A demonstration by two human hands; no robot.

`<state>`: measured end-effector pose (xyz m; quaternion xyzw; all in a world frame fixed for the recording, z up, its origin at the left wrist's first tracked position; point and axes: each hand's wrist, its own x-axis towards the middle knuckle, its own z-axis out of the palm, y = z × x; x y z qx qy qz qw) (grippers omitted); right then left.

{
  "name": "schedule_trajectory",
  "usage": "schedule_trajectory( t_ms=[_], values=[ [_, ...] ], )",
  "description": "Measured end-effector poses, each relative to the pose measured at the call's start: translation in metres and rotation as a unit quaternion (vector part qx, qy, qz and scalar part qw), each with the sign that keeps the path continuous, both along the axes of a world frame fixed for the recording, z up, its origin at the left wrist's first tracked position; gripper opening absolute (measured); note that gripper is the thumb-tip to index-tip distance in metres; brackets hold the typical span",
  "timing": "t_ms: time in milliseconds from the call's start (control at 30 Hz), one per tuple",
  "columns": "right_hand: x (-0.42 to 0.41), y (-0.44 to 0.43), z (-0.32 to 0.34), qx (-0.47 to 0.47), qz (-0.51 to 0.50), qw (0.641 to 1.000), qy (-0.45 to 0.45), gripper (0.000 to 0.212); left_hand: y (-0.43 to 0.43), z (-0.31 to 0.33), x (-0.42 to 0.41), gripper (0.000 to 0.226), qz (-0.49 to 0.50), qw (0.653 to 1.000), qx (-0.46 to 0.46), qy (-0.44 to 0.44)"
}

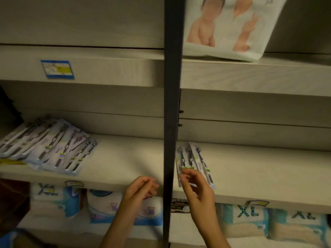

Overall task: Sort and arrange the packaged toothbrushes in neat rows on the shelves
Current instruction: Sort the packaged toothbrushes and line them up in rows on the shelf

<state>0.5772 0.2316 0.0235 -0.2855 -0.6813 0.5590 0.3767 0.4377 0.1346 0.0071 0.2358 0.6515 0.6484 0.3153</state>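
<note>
1. My right hand (194,183) is just right of the dark post (172,104). Its thumb and fingertips are pinched on the near end of the toothbrush packs (191,158), which lie on the shelf (250,167) close beside that post.
2. Those packs reach almost to the shelf's front edge. If I let go before sliding them back, I expect they could tip off towards the XL bags (245,221) below.
3. I only have the near end, and the packs overlap. A careless push would likely make the top one slide over the others and leave the row crooked.
4. They sit so near the post that a pack edge could catch against it and twist the lot.
5. My left hand (141,189) is just left of the post at the shelf front, fingers loosely curled and holding nothing. It steadies nothing, so any slip is the right hand's alone to stop.
6. Far left of the post, the fanned pile (50,144) lies slanted and overlapping. Pulling one pack from it could drag its neighbours forward.
7. The light is dim and the prints are blurred, so I could easily mix different kinds.
</note>
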Motion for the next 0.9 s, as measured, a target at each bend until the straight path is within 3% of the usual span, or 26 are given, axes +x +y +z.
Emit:
schedule_trajectory(
  t_ms=[233,667,800,900],
  values=[
    [-0.076,-0.051,-0.005,-0.002,0.016,1.000,0.007,0.019,-0.054,-0.002,-0.080,0.017,0.048,0.997,0.053,0.017],
    [-0.288,-0.177,-0.024,0.006,-0.068,0.997,-0.027,0.021,-0.181,-0.022,-0.301,0.020,0.041,0.999,-0.006,0.013],
    [-0.311,-0.186,-0.023,0.005,-0.059,0.997,-0.053,0.022,-0.174,-0.041,-0.327,0.012,0.052,0.996,-0.067,0.015],
    [-0.318,-0.188,-0.026,0.007,-0.055,0.997,-0.063,0.022,-0.141,-0.065,-0.339,0.012,0.022,0.984,-0.146,0.104]
  ],
)
